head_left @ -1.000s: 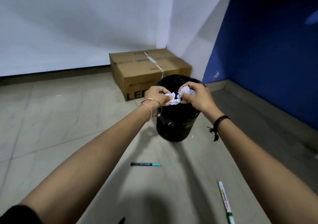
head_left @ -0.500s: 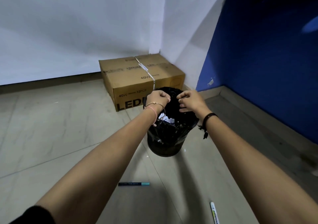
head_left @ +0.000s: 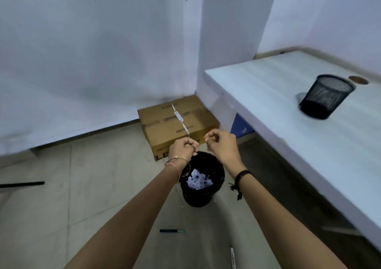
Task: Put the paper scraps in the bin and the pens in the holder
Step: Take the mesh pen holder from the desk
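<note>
A black bin (head_left: pixel 214 188) lined with a dark bag stands on the floor, with white paper scraps (head_left: pixel 198 181) lying inside it. My left hand (head_left: pixel 183 149) and my right hand (head_left: pixel 221 146) hover above its far rim, both curled into loose fists with no paper visible in them. A dark pen with a teal end (head_left: pixel 171 231) lies on the floor in front of the bin. A white pen (head_left: pixel 233 257) lies further right near the bottom edge. A black mesh holder (head_left: pixel 324 96) stands on the table at the right and looks empty.
A white table (head_left: pixel 288 107) fills the right side, its edge close to my right arm. A taped cardboard box (head_left: pixel 177 122) sits against the wall behind the bin. A thin dark strip (head_left: pixel 21 184) lies on the floor at the left.
The paper scraps left my hands and now lie in the bin. My view rose and swung right, bringing the table and mesh holder into sight. Both hands lifted above the bin.
</note>
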